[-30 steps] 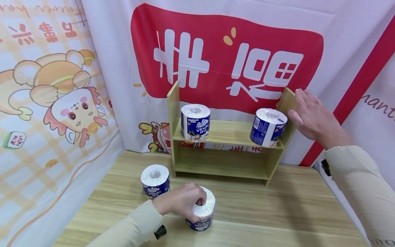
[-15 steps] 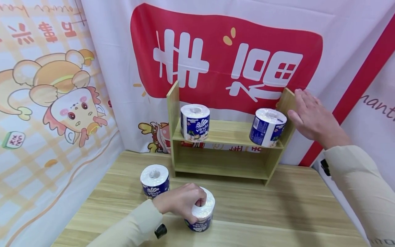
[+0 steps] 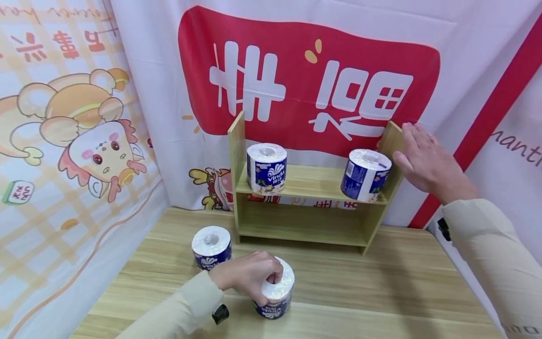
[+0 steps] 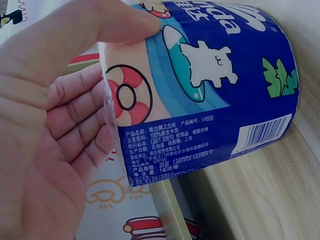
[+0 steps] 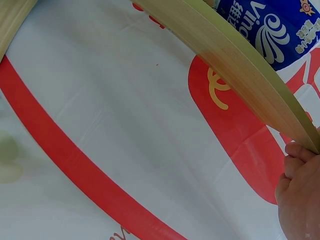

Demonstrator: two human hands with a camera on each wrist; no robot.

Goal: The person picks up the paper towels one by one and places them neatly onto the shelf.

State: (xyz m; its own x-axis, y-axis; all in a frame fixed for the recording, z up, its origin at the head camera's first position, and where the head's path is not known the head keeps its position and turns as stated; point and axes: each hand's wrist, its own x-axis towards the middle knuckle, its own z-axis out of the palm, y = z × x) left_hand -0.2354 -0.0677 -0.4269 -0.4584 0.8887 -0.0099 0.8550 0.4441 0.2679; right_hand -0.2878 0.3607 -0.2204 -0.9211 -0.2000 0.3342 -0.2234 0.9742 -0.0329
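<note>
My left hand (image 3: 250,275) holds a wrapped blue-and-white toilet paper roll (image 3: 273,308) that stands upright on the table. In the left wrist view, the thumb presses the printed side of the roll (image 4: 200,90), and the other fingers lie over its white end. Some fingertips are hidden at the core hole in the head view. My right hand (image 3: 432,162) rests with extended fingers against the top of the right side panel (image 3: 391,141) of a small wooden shelf (image 3: 313,183). The right wrist view shows its fingers at that panel's end (image 5: 260,95).
Two more toilet paper rolls stand on the upper board, one at the left (image 3: 267,169) and one at the right (image 3: 366,175). Another roll (image 3: 211,247) is on the wooden table (image 3: 347,287), left of the held one. Printed cloth (image 3: 313,28) hangs behind the shelf.
</note>
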